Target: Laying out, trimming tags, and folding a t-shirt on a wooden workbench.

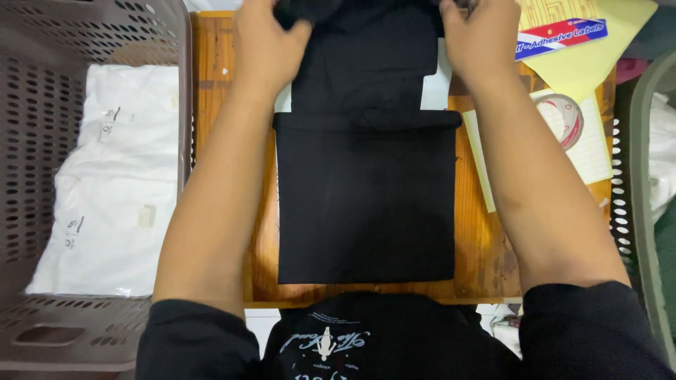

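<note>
From the head camera I see a brown basket at left holding white bagged garments. The black garment lies on the table, long axis running away from me. My left hand and right hand pinch its far edge with curled fingers.

A small wooden counter between two plastic baskets

The counter is orange-brown wood, worn and scratched, under even indoor light. At 9 o'clock stands a grey-brown perforated basket with white packed items. At 3 o'clock is a greenish basket rim. At 1 o'clock lie yellow sheets.
</note>
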